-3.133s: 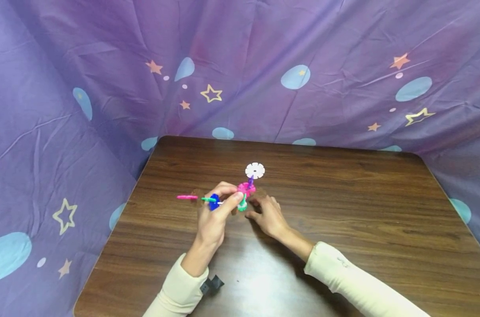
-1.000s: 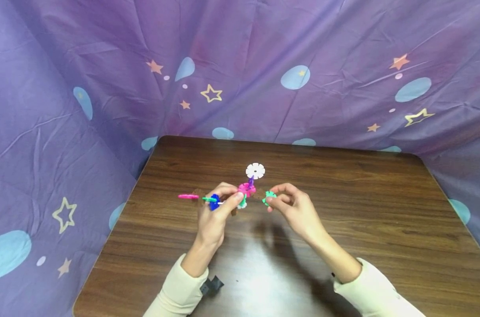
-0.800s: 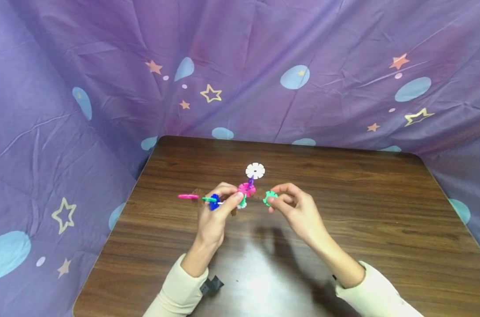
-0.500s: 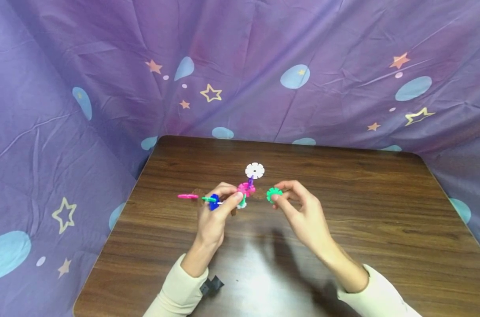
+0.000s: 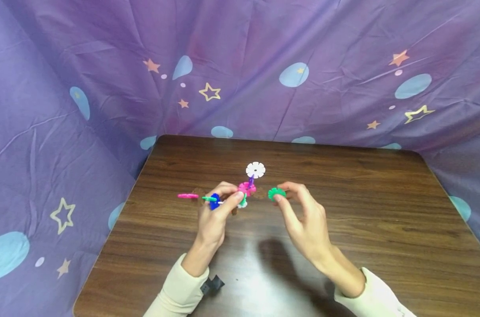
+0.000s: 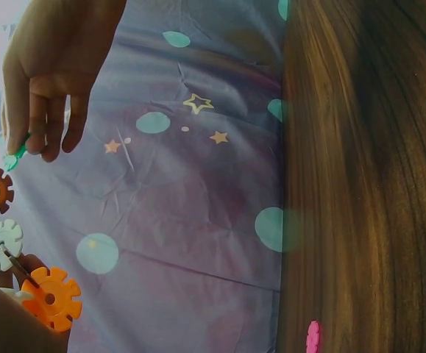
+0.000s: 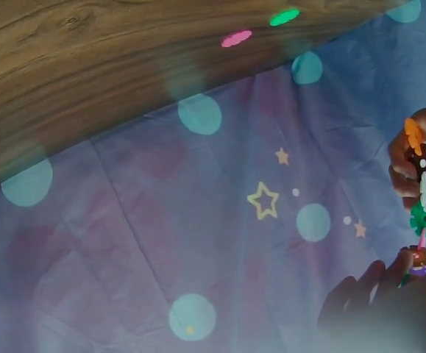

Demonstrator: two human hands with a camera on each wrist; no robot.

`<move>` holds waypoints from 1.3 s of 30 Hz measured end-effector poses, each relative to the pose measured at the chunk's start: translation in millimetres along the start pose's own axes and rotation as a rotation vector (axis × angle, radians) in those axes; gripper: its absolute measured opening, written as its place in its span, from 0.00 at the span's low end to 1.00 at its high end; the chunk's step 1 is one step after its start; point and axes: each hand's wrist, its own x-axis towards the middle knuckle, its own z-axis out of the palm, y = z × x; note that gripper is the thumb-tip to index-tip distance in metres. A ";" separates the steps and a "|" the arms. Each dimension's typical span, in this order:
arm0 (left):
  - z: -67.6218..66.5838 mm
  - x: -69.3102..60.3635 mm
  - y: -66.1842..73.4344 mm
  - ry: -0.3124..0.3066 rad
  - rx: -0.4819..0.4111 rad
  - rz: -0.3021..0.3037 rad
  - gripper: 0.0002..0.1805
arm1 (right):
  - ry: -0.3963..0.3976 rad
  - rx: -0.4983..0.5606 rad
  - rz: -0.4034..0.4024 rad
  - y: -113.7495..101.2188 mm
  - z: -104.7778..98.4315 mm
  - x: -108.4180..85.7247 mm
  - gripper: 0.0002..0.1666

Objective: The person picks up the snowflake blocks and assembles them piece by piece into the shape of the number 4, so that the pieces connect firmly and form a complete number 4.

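My left hand (image 5: 213, 220) pinches a chain of notched plastic discs. It includes a pink disc (image 5: 247, 189), a white disc (image 5: 258, 173) joined by a purple one, and a blue disc (image 5: 214, 201). From the left wrist, an orange disc (image 6: 59, 307) and a brown disc (image 6: 4, 197) also show; brown ones blend with the table in the head view. My right hand (image 5: 309, 224) pinches a green disc (image 5: 276, 193) between thumb and fingers, right of the chain. Whether it touches the chain's brown end, I cannot tell.
A dark wooden table (image 5: 362, 198) lies below, with purple star-patterned cloth (image 5: 255, 110) behind and at the sides. A pink disc (image 7: 236, 38) and a green disc (image 7: 285, 16) appear over the wood in the right wrist view. A black object (image 5: 215, 284) sits by the left cuff.
My right hand has come from behind the chain out to the right, now with the green disc. Over the last second the disc shifted slightly right and tilted flatter. My left hand stayed put.
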 end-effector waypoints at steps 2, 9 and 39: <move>0.0 0.2 -0.1 -0.001 0.000 0.000 0.16 | 0.007 0.002 -0.004 -0.4 0.9 -0.5 0.14; 0.5 -0.2 0.7 0.000 0.000 -0.001 0.15 | 0.002 0.012 0.006 -1.1 4.1 -2.5 0.14; -1.5 9.6 10.3 -0.062 0.168 0.038 0.10 | -0.019 0.166 0.064 -3.3 12.2 -1.3 0.09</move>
